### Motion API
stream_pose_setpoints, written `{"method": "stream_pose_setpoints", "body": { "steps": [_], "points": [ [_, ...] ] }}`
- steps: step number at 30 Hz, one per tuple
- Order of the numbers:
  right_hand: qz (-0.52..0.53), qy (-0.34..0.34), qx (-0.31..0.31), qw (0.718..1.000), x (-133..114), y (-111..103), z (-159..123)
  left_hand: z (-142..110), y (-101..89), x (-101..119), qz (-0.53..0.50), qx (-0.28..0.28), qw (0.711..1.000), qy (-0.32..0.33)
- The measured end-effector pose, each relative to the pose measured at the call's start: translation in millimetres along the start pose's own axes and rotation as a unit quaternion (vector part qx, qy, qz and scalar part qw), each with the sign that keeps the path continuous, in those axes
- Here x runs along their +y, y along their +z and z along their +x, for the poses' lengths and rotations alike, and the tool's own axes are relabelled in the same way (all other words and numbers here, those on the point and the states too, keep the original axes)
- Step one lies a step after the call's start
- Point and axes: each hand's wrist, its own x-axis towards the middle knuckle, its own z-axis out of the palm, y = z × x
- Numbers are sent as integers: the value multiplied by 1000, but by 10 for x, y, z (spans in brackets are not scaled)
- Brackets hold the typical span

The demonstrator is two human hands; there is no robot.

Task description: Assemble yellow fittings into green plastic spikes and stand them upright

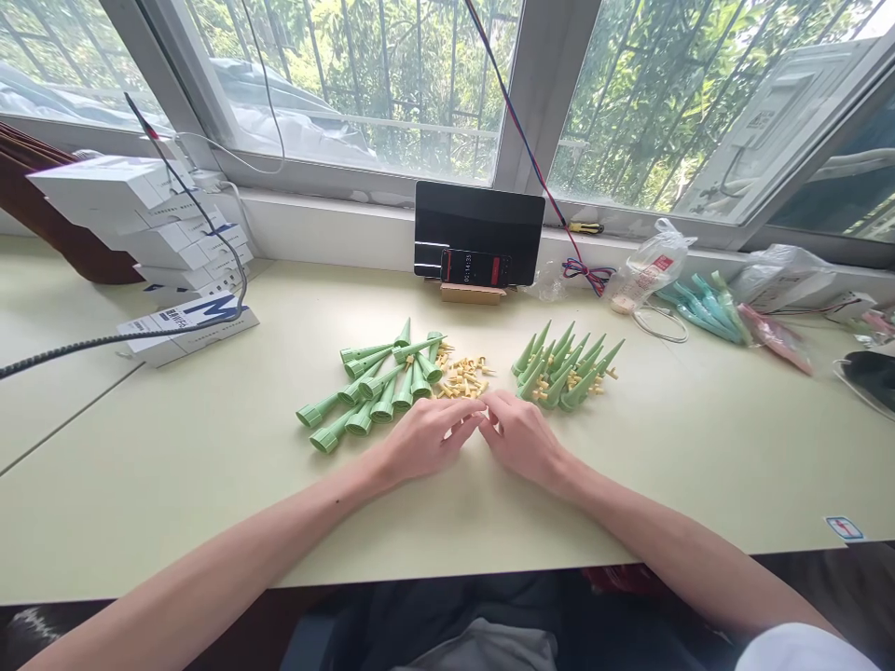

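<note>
My left hand [434, 436] and my right hand [521, 436] rest low on the table, their fingertips meeting. The fingers are loosely stretched, with the thumbs a little apart from them, and nothing shows in either hand. Just beyond the fingertips lies a loose pile of small yellow plastic pieces [467, 375]. To the left of it, many hollow green plastic cones [383, 408] lie on their sides with ribbed collars. On the right, a cluster of green spikes [565, 368] stands with points tilted up, yellow pieces sticking out among them.
A phone with a running timer [475, 268] leans against a black tablet [479, 219] at the back. White boxes [150, 224] are stacked at left, beside a black cable [126, 341]. Plastic bags [647, 270] and teal packets [706, 306] lie at back right.
</note>
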Motion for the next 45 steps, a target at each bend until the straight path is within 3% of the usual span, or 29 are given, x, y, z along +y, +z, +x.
{"method": "stream_pose_setpoints", "body": {
  "steps": [4,7,12,15,19,27,45],
  "points": [
    [108,-45,0,993,82,34,31,-16,0,-20,26,-8,1000,15],
    [163,-35,9,986,100,39,48,0,-32,-44,58,12,998,12],
    [222,-1,21,975,96,61,50,77,-155,-96,142,54,985,-75],
    [231,-5,30,972,102,85,49,111,-225,-141,231,47,967,-98],
    [239,-23,26,970,106,98,53,109,-246,-199,289,-4,949,-126],
    [255,-12,32,966,129,106,80,81,-212,-225,292,-57,941,-162],
    [281,-3,17,959,137,83,74,87,-222,-241,264,-71,944,-183]
  ]
}}
